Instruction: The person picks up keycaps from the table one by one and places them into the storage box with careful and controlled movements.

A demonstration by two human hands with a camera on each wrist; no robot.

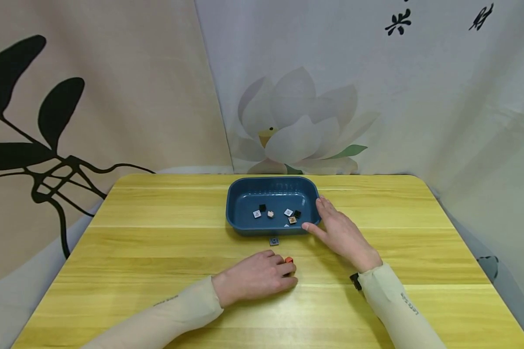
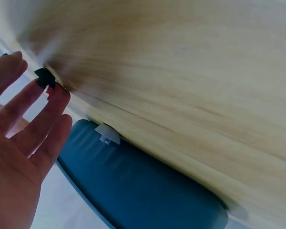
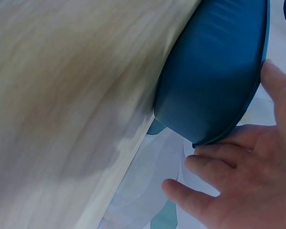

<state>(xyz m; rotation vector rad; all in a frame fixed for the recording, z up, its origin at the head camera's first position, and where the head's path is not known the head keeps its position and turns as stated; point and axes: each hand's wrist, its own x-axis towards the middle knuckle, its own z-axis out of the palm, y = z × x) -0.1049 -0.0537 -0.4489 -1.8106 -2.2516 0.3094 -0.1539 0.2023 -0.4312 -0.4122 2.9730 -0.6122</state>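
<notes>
My left hand (image 1: 262,276) is low over the table, palm down, with its fingertips at a small orange-red piece (image 1: 289,260). In the left wrist view a small dark piece (image 2: 45,78) also shows by those fingertips, and the thumb stands apart. A small grey square piece (image 1: 274,241) lies between that hand and the blue tray (image 1: 262,231). My right hand (image 1: 342,237) rests at the tray's front right corner, thumb by the front rim and fingers along the right side. Its fingers are nearly straight in the right wrist view.
Several small white, black and tan pieces (image 1: 292,220) lie scattered on the tray floor. The tray stands near the back edge of the wooden table (image 1: 157,252). Behind it hangs a printed curtain (image 1: 157,97).
</notes>
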